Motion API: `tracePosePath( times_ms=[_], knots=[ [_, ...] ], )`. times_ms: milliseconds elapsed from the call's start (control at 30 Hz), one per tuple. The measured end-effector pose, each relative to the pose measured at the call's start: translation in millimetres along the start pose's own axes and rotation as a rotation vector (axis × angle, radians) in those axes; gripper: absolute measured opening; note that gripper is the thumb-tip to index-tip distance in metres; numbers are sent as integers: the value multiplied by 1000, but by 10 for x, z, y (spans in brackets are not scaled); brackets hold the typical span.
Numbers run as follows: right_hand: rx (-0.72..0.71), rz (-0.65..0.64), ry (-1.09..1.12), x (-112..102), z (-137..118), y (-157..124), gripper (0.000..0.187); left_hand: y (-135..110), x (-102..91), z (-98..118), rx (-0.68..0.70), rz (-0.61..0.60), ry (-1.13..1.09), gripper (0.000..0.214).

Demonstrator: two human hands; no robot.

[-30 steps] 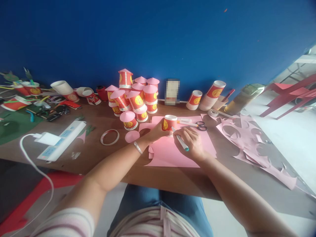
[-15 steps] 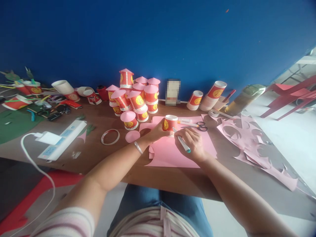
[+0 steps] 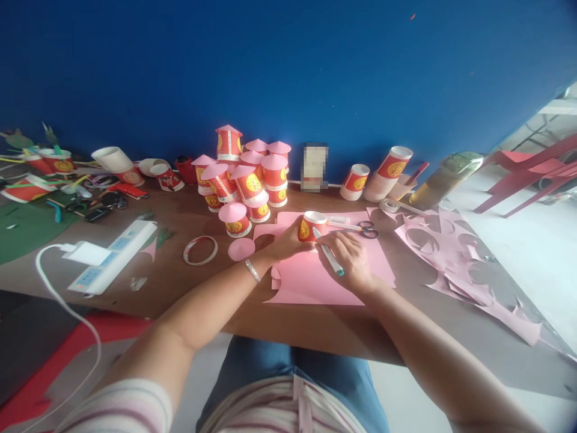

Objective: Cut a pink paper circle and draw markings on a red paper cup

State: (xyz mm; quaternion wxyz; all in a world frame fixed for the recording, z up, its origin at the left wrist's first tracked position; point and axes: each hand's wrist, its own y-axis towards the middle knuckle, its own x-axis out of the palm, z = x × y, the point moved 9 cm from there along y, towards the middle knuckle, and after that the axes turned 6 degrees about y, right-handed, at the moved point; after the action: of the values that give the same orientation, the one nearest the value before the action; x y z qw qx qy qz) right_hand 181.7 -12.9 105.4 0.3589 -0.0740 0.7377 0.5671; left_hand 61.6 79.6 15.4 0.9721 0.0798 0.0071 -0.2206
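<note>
A red and white paper cup (image 3: 314, 220) with a gold print stands upright, mouth up, over the pink paper sheets (image 3: 311, 285). My left hand (image 3: 288, 239) is closed round its left side. In my right hand (image 3: 349, 255) is a white marker pen (image 3: 332, 260) with a teal end, its tip at the cup's front wall. Behind my right hand lie scissors (image 3: 368, 229) with black handles and an orange and white pen (image 3: 345, 225). A pink paper disc (image 3: 241, 249) rests left of my left hand.
Several pink-roofed paper cups (image 3: 250, 180) are stacked near the blue wall. A tape roll (image 3: 200, 250) and a power strip (image 3: 112, 255) lie left. Pink paper scraps (image 3: 473, 282), more cups (image 3: 354, 182) and a bottle (image 3: 446, 177) occupy the right side.
The cup is turned slightly, with its mouth tipped a little toward the right. The marker's tip has moved a little up and left on the cup's wall.
</note>
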Motion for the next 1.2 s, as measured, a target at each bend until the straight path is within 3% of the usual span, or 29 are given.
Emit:
tracePosePath(
  times_ms=[400,833,1033,1200],
  knots=[
    [25,-8,29,26,15,-6,23,14,7,0,-27,13,-59,55],
    [5,-13,51,28,-15,-18,28,17,0,55,-6,38,-19,68],
    [3,-43,43,50,-14,-17,30,-6,50,50,11,-17,-34,80],
    [0,-36,37,49,-21,-9,24,16,-1,-52,13,5,-8,66]
  ],
)
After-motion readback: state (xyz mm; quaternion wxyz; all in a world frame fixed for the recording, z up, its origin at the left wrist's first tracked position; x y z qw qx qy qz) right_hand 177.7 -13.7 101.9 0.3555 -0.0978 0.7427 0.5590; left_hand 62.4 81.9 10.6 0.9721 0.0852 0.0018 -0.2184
